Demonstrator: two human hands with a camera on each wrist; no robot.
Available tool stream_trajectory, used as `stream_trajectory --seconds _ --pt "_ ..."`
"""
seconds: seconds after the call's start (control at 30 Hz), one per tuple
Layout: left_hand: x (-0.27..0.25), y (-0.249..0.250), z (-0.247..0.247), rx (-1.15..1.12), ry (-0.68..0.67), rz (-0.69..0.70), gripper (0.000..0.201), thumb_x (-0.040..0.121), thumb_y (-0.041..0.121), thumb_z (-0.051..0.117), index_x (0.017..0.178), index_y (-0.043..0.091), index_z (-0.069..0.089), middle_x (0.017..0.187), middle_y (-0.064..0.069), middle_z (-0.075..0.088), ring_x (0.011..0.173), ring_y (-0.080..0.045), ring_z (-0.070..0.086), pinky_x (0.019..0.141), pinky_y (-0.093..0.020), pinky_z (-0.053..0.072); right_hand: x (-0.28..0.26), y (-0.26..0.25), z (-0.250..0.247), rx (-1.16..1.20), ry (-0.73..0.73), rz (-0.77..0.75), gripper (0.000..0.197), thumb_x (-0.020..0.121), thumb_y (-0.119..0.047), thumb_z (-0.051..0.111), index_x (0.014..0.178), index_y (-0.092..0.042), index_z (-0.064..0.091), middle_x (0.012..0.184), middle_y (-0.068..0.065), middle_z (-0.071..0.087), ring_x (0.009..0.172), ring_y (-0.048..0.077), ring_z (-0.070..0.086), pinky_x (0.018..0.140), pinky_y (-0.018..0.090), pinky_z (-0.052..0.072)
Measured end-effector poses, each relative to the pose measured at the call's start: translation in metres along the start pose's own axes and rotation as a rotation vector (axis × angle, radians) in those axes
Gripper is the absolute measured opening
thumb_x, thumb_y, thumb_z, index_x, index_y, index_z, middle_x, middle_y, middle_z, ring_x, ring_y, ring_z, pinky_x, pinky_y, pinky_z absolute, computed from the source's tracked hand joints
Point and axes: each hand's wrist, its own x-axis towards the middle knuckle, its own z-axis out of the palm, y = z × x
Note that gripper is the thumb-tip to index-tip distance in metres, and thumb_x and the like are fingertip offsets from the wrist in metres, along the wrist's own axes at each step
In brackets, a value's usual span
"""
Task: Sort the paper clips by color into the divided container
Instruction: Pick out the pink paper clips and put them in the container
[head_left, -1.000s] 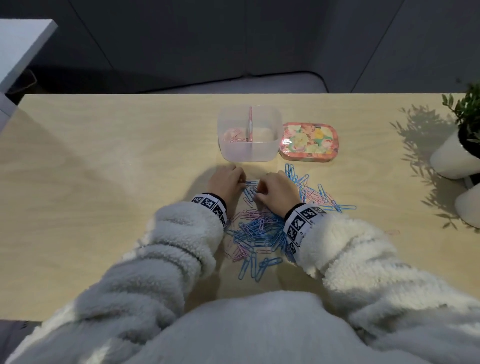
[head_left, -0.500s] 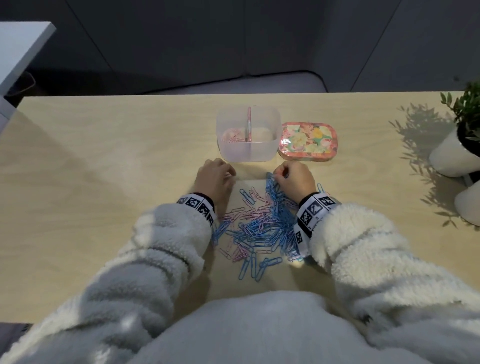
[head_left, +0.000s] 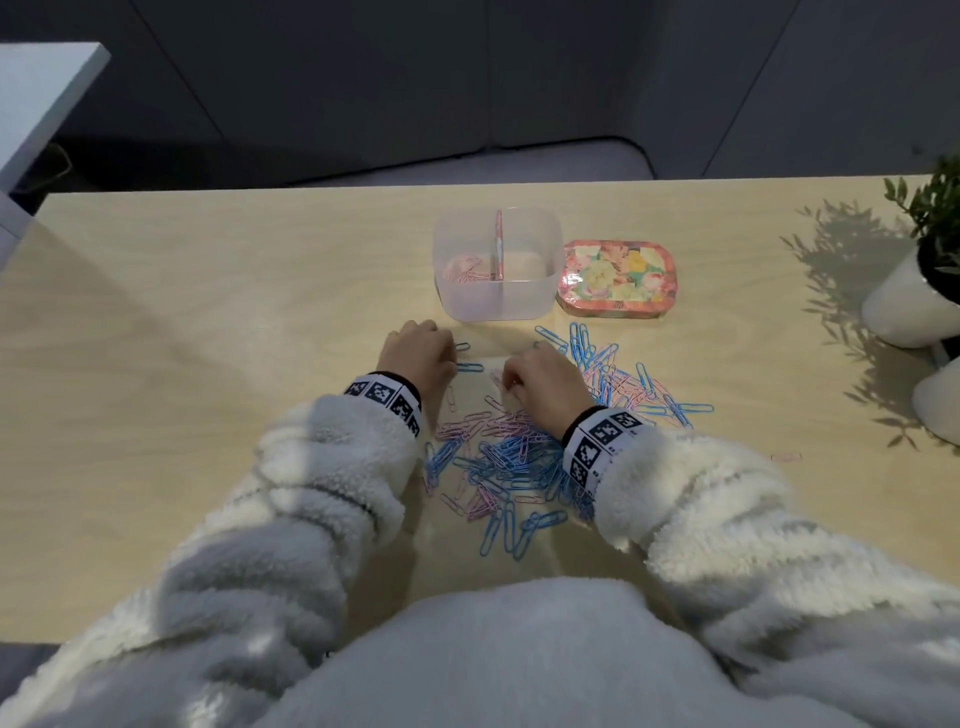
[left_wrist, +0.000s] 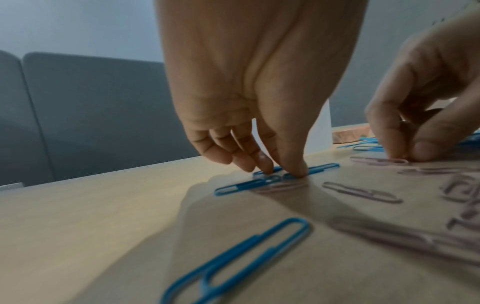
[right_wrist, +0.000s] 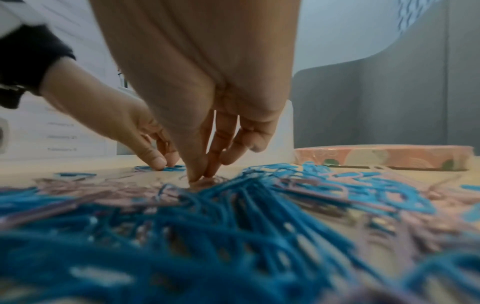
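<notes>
A clear divided container (head_left: 497, 306) stands at the back of the table; its left compartment holds pink clips (head_left: 464, 268). Blue and pink paper clips (head_left: 511, 457) lie heaped between my wrists, with more spread to the right (head_left: 618, 379). My left hand (head_left: 451, 354) is just in front of the container, its thumb and forefinger (left_wrist: 294, 170) pinching a blue clip (left_wrist: 315, 169) flat on the table. My right hand (head_left: 511, 378) is close beside it; its thumb and forefinger (right_wrist: 193, 174) pinch a pink clip (left_wrist: 379, 161) against the table.
A floral lid (head_left: 615, 278) lies right of the container. White plant pots (head_left: 909, 306) stand at the right table edge. One stray pink clip (head_left: 785, 457) lies apart on the right. Bare wood stretches to the left.
The hands spread apart from the centre, the right one sweeping blue clips rightward. The right hand has since come back left to a pink clip; the left stays on blue clips.
</notes>
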Motion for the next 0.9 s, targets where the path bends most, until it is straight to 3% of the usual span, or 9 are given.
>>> stream_trajectory --seconds 0.1,0.17,0.27,0.4,0.5,0.6,0.67,0.77,0.9 --pt "-0.010 -0.015 -0.001 -0.045 0.050 -0.014 0.014 0.087 0.022 0.056 0.098 0.017 0.063 0.104 -0.007 0.059 0.101 -0.028 0.050 0.086 -0.038 0.040 0.002 -0.004 0.001 0.093 -0.061 -0.040 0.021 0.085 -0.007 0.053 0.097 -0.012 0.070 0.106 0.012 0.066 0.106 0.030 0.056 0.087 0.037 0.047" --pt "-0.022 -0.023 0.000 -0.071 0.064 -0.036 0.015 0.089 0.021 0.054 0.098 0.016 0.064 0.102 -0.007 0.061 0.097 -0.028 0.054 0.085 -0.040 0.045 0.005 -0.003 -0.004 0.169 -0.014 -0.027 0.025 0.088 -0.005 0.049 0.105 -0.008 0.066 0.112 0.013 0.064 0.108 0.030 0.055 0.090 0.038 0.047" --pt "-0.041 -0.024 0.008 -0.104 0.069 -0.031 0.019 0.090 0.021 0.052 0.101 0.014 0.065 0.101 -0.007 0.063 0.094 -0.028 0.058 0.084 -0.042 0.048 0.011 -0.004 -0.006 0.084 -0.032 -0.041 0.028 0.093 -0.010 0.045 0.113 -0.002 0.062 0.115 0.016 0.056 0.111 0.033 0.049 0.089 0.041 0.045" --pt "-0.059 -0.011 0.026 -0.175 0.117 0.013 0.021 0.089 0.012 0.049 0.102 0.006 0.065 0.109 -0.013 0.061 0.100 -0.031 0.054 0.086 -0.040 0.046 0.005 -0.010 0.008 -0.074 -0.129 -0.145 0.022 0.090 -0.002 0.049 0.106 -0.005 0.064 0.107 0.011 0.053 0.100 0.032 0.055 0.080 0.038 0.046" --pt "-0.071 -0.003 0.039 -0.141 0.109 0.028 0.023 0.089 0.013 0.049 0.106 0.004 0.062 0.117 -0.014 0.056 0.106 -0.033 0.049 0.089 -0.042 0.046 -0.005 -0.010 0.005 -0.035 -0.196 -0.197 0.025 0.093 -0.011 0.047 0.109 -0.007 0.066 0.108 0.011 0.056 0.104 0.028 0.053 0.088 0.041 0.047" --pt "-0.078 0.003 0.043 -0.130 0.101 0.050 0.024 0.091 0.017 0.050 0.109 0.006 0.061 0.120 -0.011 0.056 0.109 -0.031 0.047 0.089 -0.039 0.045 -0.010 0.000 -0.002 0.038 -0.075 -0.117 0.026 0.092 -0.018 0.051 0.109 -0.004 0.064 0.111 0.014 0.058 0.108 0.030 0.053 0.090 0.040 0.045" --pt "-0.080 0.007 0.044 -0.151 0.086 0.063 0.027 0.092 0.025 0.050 0.109 0.008 0.060 0.119 -0.008 0.056 0.110 -0.028 0.047 0.090 -0.036 0.042 -0.012 0.007 -0.003 -0.027 -0.034 -0.081 0.027 0.088 -0.028 0.058 0.101 -0.005 0.065 0.109 0.013 0.057 0.106 0.031 0.051 0.088 0.039 0.043" --pt "-0.078 0.012 0.044 -0.180 0.069 0.061 0.030 0.088 0.034 0.054 0.106 0.009 0.059 0.113 -0.007 0.056 0.106 -0.025 0.048 0.089 -0.035 0.043 -0.017 0.004 0.001 -0.151 -0.104 -0.097 0.037 0.082 -0.041 0.063 0.100 -0.009 0.063 0.109 0.009 0.054 0.107 0.027 0.046 0.091 0.038 0.038" --pt "-0.069 0.023 0.039 -0.154 -0.002 0.076 0.030 0.082 0.028 0.063 0.106 0.010 0.059 0.108 -0.008 0.056 0.101 -0.024 0.051 0.082 -0.035 0.044 -0.022 -0.007 0.007 -0.213 -0.124 -0.170 0.037 0.086 -0.036 0.059 0.110 -0.008 0.061 0.113 0.010 0.053 0.109 0.029 0.048 0.093 0.038 0.035"
